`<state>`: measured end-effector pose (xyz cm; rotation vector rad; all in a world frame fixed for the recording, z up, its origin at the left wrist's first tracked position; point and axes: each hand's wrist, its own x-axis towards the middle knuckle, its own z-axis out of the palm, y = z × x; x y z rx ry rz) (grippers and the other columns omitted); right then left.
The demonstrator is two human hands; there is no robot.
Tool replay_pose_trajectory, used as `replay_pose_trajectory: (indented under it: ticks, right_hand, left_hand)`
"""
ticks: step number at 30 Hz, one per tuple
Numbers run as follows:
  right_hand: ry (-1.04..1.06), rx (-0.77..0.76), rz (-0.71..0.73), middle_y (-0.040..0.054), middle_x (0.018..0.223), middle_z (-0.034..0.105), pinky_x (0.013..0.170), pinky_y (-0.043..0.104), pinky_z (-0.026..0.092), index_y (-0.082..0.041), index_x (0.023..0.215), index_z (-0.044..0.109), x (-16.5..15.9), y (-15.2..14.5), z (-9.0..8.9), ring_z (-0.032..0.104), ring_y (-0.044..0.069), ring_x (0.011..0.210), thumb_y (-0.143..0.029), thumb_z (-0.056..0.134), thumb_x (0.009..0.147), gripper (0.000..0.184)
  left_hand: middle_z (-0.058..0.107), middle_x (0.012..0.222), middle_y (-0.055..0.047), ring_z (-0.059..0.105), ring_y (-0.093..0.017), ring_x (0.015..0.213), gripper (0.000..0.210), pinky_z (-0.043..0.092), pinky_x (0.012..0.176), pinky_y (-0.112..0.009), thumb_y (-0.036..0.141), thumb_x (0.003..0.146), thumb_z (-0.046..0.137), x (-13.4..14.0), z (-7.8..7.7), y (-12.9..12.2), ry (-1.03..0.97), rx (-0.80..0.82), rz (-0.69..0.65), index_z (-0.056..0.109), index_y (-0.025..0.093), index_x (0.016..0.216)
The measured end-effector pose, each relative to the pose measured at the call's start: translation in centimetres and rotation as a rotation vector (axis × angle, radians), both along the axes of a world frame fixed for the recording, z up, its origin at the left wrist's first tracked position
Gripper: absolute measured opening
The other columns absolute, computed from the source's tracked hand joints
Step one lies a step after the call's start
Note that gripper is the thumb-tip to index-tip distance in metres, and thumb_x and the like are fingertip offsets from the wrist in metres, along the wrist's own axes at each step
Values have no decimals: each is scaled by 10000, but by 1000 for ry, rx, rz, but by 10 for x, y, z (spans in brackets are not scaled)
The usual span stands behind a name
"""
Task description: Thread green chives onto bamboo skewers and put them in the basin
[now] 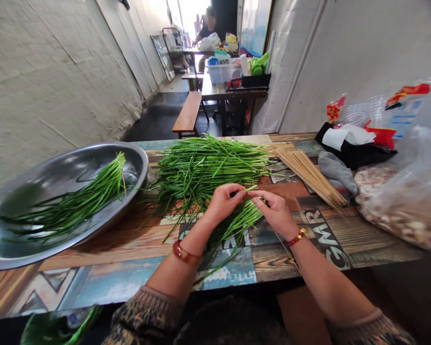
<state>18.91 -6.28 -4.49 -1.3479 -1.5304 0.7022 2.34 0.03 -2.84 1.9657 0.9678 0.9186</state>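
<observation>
My left hand (227, 201) pinches the pale ends of some garlic chives (251, 189) just above the table. Close beside it, my right hand (275, 211) is closed on a thin bamboo skewer (283, 244), whose shaft slants down below the palm toward the table's front edge. Under both hands lies a small bunch of chives (242, 220). Behind them is a large pile of chives (211, 165). Bamboo skewers (311, 177) lie in a loose bundle to the right of that pile. Whether the skewer passes through the stems is too small to tell.
At the left stands a large metal basin (93, 230) with chives (89, 201) threaded on a skewer. A clear plastic bag (409, 201) and a grey cloth-like item (335, 170) lie at the right. Farther back are a bench (188, 112), another table and a person (204, 31).
</observation>
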Motion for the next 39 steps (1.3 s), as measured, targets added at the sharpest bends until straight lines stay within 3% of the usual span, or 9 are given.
replay_pose_trajectory:
  ticks: [12,24,33,36,39]
  right_hand:
    - [-79,22,-50,64,942,737,785,336,498,-199,966,693,-1,-1,-1,666,205,833,-313,538,858,221]
    - [-127,109,-117,50,906,738,795,338,494,-205,926,691,-5,-2,-6,674,205,840,-288,540,846,190]
    - [-109,119,-156,58,875,721,770,333,488,-199,892,659,-6,0,-10,661,201,795,-309,552,848,160]
    - [15,107,-166,49,856,693,712,308,488,-193,986,604,-6,1,-15,644,181,752,-323,593,830,203]
    - [67,95,-132,12,794,657,675,285,473,-200,1201,515,-6,2,-15,606,153,690,-297,587,840,380]
  left_hand:
    - [655,716,-15,550,-113,672,216,413,647,-211,265,828,541,2,0,-2,-54,-117,-72,678,119,747]
    - [561,668,5,439,-89,621,248,358,616,-210,328,807,576,1,1,-3,-159,-269,-133,649,103,731]
    - [543,655,7,426,-92,619,252,351,619,-217,336,796,575,1,1,-4,-151,-277,-166,638,107,710]
    - [566,667,-1,457,-101,641,250,364,631,-219,332,794,573,2,-1,-4,-140,-279,-183,643,108,708]
    - [578,666,-2,467,-101,635,252,368,628,-218,327,801,569,2,-2,-4,-130,-275,-174,648,107,707]
